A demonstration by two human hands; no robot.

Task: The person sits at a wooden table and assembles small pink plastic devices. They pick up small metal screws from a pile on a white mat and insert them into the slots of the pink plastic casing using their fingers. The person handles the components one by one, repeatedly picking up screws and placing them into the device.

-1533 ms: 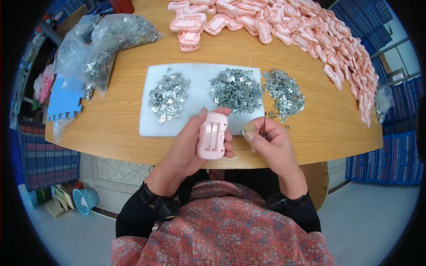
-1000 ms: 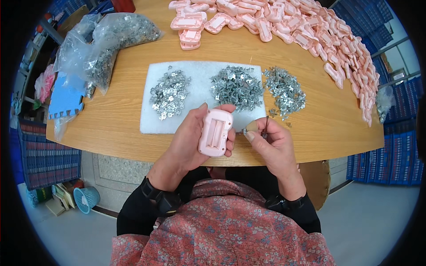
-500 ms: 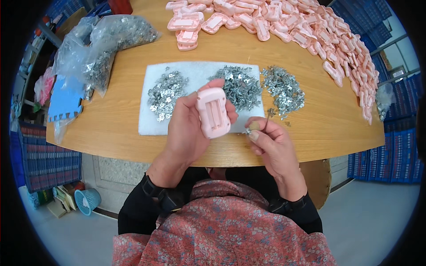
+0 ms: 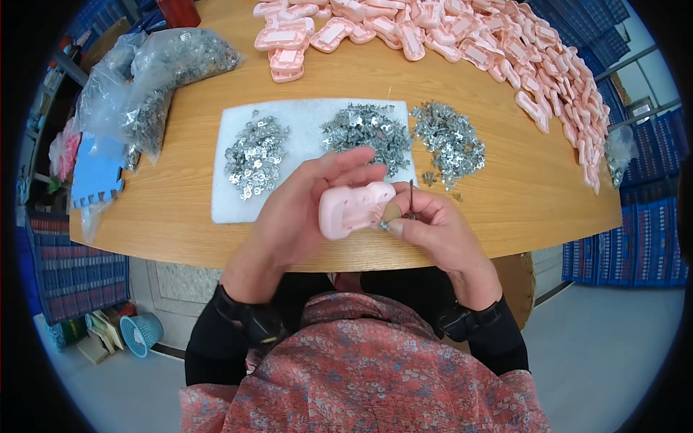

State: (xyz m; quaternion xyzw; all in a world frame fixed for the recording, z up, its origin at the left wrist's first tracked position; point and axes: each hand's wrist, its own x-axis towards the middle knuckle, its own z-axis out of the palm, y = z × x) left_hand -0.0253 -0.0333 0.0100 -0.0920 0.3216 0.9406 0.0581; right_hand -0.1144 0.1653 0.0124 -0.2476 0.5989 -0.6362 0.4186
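My left hand (image 4: pixel 283 209) has a pink plastic shell (image 4: pixel 336 213) tilted against its palm, with the recessed side showing. The fingers extend behind and above it. Close to the shell's right end, my right hand (image 4: pixel 449 234) pinches a small shiny metal clip (image 4: pixel 385 226) between thumb and forefinger. A thin dark metal tool (image 4: pixel 411 195) sticks up from the same fingers, and a tan patch (image 4: pixel 391 212) shows at the fingertip. Whether the clip touches the shell, I cannot tell. Behind the hands, metal clips lie in a left pile (image 4: pixel 256 155) and a middle pile (image 4: pixel 369 133) on a white foam sheet (image 4: pixel 307 110).
Another pile of metal clips (image 4: pixel 449 144) lies on the wooden table (image 4: pixel 520 209) right of the foam. Many pink shells (image 4: pixel 476 36) are heaped along the far right. Clear bags of metal parts (image 4: pixel 155 94) and a blue foam mat (image 4: pixel 97 169) occupy the left side.
The shell has been turned from upright to nearly sideways in my left hand. My right hand has moved left with the clip, right up to the shell. The view has shifted slightly.
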